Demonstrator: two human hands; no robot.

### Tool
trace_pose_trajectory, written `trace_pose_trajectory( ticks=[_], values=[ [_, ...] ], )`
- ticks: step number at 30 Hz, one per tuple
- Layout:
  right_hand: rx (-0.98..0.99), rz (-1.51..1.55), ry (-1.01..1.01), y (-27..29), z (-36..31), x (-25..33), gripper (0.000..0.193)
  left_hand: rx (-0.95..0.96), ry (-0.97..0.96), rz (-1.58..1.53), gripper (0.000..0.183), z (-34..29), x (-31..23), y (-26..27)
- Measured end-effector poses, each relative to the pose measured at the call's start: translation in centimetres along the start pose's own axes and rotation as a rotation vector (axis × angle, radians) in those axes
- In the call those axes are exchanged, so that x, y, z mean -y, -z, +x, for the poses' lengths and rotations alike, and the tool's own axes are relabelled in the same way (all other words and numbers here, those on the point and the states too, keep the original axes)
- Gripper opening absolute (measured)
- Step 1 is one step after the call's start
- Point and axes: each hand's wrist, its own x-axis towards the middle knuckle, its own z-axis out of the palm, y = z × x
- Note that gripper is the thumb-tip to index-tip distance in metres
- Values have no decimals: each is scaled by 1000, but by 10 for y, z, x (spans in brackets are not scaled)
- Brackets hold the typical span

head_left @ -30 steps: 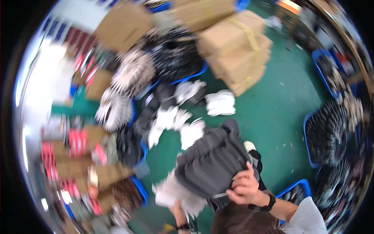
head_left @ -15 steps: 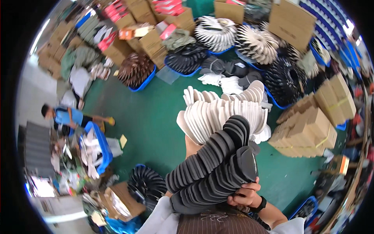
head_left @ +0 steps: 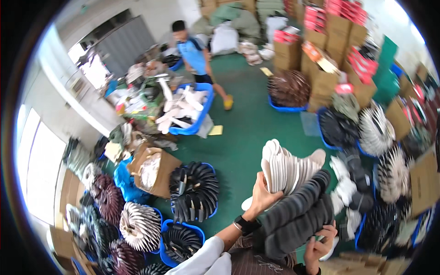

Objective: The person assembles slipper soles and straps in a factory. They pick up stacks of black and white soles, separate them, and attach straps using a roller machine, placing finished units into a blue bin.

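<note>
Two stacks of sole-shaped pieces, one pale and one dark, hand-held over a green floor

Head view:
- White stack (head_left: 286, 172): many thin pieces, standing face to face, being held above the floor (head_left: 247, 114), out in front of the person's body.
- Dark stack (head_left: 300, 229): two long rows of grey-black pieces, lying side by side, partly covering the white stack's lower right edge.
- Left hand (head_left: 265, 195): closing on the white stack at its left edge, thumb pointing inward along the near side; a black watch (head_left: 249, 224) is circling the wrist.
- Right hand (head_left: 321, 242): bending its fingers around the dark stack's lower right edge.
- White pieces (head_left: 346, 188) and dark bundles (head_left: 360, 176): lying together toward the floor's right edge.
- Blue tub (head_left: 200, 120): standing toward the floor's upper left, pale flat pieces (head_left: 183, 107) heaping up to its rim; a yellow card (head_left: 215, 130) is lying just beside its lower right corner.
- Co-worker (head_left: 195, 52): one person in a blue top, standing or stepping behind that tub, which one cannot be told.
- Brown pieces (head_left: 288, 87): rising in a ring above their blue tub's rim, near the floor's far edge.
</note>
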Motion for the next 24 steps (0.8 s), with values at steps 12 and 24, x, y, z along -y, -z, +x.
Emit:
trace_pose_trajectory(
  ticks=[12, 24],
  values=[
    [-100, -187, -430, -110, 97, -90, 17, -269, 66, 431, 72, 65, 86, 160],
    [173, 3, -391, -204, 217, -198, 19, -391, 341, 331, 67, 101, 90, 127]
  ],
)
